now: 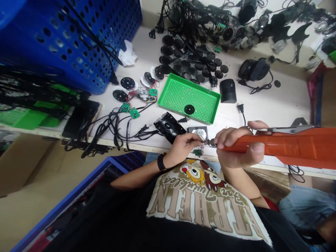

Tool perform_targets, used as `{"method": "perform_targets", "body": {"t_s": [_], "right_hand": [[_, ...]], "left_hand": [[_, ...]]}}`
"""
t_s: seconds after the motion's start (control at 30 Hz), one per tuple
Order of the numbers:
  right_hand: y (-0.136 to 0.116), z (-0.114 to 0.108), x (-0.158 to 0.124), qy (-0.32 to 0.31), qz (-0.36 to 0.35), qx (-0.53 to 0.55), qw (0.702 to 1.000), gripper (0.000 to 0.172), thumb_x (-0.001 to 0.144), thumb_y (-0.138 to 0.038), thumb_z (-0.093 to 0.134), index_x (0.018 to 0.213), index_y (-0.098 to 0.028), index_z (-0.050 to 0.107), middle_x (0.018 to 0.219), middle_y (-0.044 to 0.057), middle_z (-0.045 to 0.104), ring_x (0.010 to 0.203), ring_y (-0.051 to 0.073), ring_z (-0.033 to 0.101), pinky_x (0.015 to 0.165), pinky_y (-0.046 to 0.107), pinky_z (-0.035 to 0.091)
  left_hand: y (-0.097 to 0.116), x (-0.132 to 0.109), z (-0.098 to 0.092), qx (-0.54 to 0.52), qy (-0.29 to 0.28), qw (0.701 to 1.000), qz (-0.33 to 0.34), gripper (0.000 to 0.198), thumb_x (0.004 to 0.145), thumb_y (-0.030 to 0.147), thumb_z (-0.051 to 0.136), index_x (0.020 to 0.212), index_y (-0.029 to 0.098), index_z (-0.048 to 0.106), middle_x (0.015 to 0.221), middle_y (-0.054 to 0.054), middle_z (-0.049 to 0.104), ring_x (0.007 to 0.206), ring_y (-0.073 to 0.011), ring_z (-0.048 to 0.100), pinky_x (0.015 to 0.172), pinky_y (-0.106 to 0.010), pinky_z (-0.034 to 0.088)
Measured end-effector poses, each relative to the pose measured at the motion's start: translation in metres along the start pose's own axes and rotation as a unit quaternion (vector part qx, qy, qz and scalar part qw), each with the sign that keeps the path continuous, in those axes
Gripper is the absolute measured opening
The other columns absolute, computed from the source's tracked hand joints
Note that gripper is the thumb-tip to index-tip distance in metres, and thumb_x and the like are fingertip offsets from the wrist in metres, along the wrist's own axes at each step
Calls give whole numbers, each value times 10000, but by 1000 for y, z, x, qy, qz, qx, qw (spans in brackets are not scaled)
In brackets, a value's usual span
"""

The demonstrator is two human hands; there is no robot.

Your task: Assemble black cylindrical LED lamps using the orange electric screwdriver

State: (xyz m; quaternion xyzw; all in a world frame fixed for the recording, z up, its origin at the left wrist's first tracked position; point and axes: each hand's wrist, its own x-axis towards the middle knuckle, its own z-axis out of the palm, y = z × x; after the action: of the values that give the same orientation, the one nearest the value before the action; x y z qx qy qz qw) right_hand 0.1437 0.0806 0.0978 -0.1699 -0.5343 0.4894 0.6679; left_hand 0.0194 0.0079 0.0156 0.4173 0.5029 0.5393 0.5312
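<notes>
2 hands, 1 orange tool

Black printed T-shirt, dark wristband

Holds the left forearm slanted inward and forward, the left hand back upward, with thumb and fingers pinched toward their tips. Bends the right elbow, angling the right forearm up and inward. Wraps the right hand in a firm curl, thumb pointing right, foremost fingers just beside the left fingertips.
</notes>
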Motion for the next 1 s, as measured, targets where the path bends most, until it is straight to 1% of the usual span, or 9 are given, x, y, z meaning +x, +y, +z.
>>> {"method": "perform_targets", "body": {"t_s": [0.1, 0.2, 0.27, 0.43, 0.53, 0.6, 0.77, 0.87, 1.0], "right_hand": [[-4, -1, 0, 6, -1, -21, 1000, 242, 940, -449, 595, 1100, -273, 642, 517, -116, 550, 318, 111, 488, 370, 250, 501], [-4, -2, -2, 17, -5, -30, 999, 245, 945, -455, 575, 1094, -271, 635, 511, -116, 554, 310, 114, 481, 358, 253, 497], [-4, -2, -3, 17, -8, -24, 1000, 245, 952, -444, 560, 1100, -264, 637, 516, -114, 555, 318, 114, 490, 365, 254, 503], [2, -7, 3, 28, -15, -24, 999, 230, 962, -448, 572, 1100, -272, 624, 527, -119, 545, 333, 115, 507, 387, 254, 512], [16, -12, 8, 46, -28, -31, 998, 194, 964, -455, 600, 1023, -270, 612, 526, -117, 542, 340, 109, 505, 391, 242, 505], [27, -16, 7, 46, -28, -42, 998, 172, 943, -427, 652, 960, -262, 604, 526, -111, 550, 347, 106, 512, 400, 237, 505], [47, -22, -1, 27, 8, -83, 996, 224, 907, -428, 715, 855, -243, 598, 539, -91, 582, 375, 111, 543, 428, 258, 517], [50, -25, -5, 11, 26, -98, 995, 245, 910, -452, 709, 851, -242, 597, 535, -89, 579, 381, 112, 534, 428, 263, 507], [55, -32, -11, -17, 62, -109, 992, 254, 920, -472, 696, 876, -250, 581, 528, -92, 575, 385, 114, 525, 443, 271, 505]], "left_hand": [[-6, -2, 6, -154, -44, 982, -105, 357, 841, 504, 835, 878, 162, 740, 750, -10, 727, 683, -132, 645, 707, -292, 535], [-9, -4, 11, -235, -44, 960, -144, 469, 782, 582, 866, 875, 151, 707, 739, 2, 694, 659, -105, 609, 690, -274, 506], [-6, -4, 14, -260, -60, 950, -164, 500, 752, 592, 888, 868, 150, 686, 747, 6, 679, 661, -100, 607, 687, -271, 495], [4, -8, 14, -197, -211, 936, -200, 438, 829, 548, 838, 828, 152, 651, 714, 17, 639, 620, -103, 583, 652, -274, 482], [4, -9, 8, -52, -137, 981, -124, 264, 878, 379, 823, 836, 166, 675, 777, 8, 685, 687, -122, 618, 692, -276, 511], [3, -8, 2, 83, -62, 995, -11, 182, 905, 305, 802, 838, 176, 693, 832, -9, 720, 753, -145, 647, 733, -294, 532], [-1, -4, -11, 349, 35, 894, 278, 114, 982, 265, 707, 907, 180, 720, 970, -65, 761, 1006, -222, 683, 928, -418, 597], [-7, -4, -12, 392, 29, 861, 321, 80, 997, 222, 673, 961, 177, 728, 1114, -90, 773, 1159, -240, 687, 1023, -461, 611], [-17, -7, -10, 413, 4, 854, 317, 112, 1027, 197, 614, 997, 174, 719, 1300, -104, 747, 1328, -242, 661, 1111, -444, 603]]}}
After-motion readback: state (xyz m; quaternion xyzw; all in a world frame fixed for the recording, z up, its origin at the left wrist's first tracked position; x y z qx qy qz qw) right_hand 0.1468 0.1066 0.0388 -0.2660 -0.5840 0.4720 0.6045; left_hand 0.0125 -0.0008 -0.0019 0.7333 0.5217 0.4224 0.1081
